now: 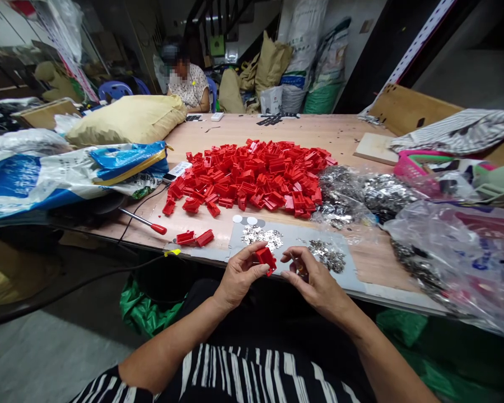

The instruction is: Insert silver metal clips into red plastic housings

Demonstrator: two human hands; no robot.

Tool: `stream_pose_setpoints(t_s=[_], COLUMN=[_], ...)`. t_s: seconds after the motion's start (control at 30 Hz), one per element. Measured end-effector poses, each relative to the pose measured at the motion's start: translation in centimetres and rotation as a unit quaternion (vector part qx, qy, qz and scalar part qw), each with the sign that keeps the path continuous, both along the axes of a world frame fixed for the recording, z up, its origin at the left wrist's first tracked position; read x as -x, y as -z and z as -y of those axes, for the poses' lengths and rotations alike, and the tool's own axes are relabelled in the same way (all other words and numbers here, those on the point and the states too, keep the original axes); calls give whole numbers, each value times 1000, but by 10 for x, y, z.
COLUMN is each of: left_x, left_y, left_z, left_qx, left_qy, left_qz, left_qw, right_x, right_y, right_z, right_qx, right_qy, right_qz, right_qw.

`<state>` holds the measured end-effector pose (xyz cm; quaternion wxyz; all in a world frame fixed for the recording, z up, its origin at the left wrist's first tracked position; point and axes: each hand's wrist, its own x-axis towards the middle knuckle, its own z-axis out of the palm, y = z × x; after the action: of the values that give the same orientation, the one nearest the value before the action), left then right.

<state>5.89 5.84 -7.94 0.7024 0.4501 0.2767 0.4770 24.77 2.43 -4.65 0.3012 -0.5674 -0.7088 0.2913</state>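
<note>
My left hand [241, 275] is closed around a small red plastic housing [266, 260], held up over the table's front edge. My right hand [308, 274] is just to the right of it, apart from the housing, with its fingers curled. Something thin and small shows between those fingers, but I cannot make out what it is. Behind the hands, small shiny metal pieces [262, 237] lie on a grey mat [294, 230]. Another pile of darker metal pieces [328, 256] is behind my right hand. Two red housings [195, 238] lie to the left.
A large heap of red housings [252, 176] covers the table's middle. Clear bags of metal parts [386, 196] sit to the right. A red-tipped lever [157, 228] juts out at left near a cable. Sacks [126, 120] fill the left side; a person [189, 84] sits across.
</note>
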Motion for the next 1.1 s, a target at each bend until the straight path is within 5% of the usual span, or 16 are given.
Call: stream_pose_setpoints(t_s=[0.17, 0.43, 0.67, 1.1], left_x=[7, 16, 17, 17], left_y=[11, 12, 17, 21], left_z=[-11, -32, -40, -42], left_qx=[-97, -267, -307, -317], left_qy=[-29, -16, 3, 0], left_qz=[-120, -316, -356, -359], left_qw=[988, 910, 883, 878], right_x=[-3, 8, 10, 8], right_y=[9, 31, 32, 31], right_z=[-1, -11, -17, -18], right_qx=[-26, -10, -4, -3], right_qy=[-19, 0, -24, -33], right_qz=[62, 119, 133, 130], right_qw=[998, 993, 991, 991])
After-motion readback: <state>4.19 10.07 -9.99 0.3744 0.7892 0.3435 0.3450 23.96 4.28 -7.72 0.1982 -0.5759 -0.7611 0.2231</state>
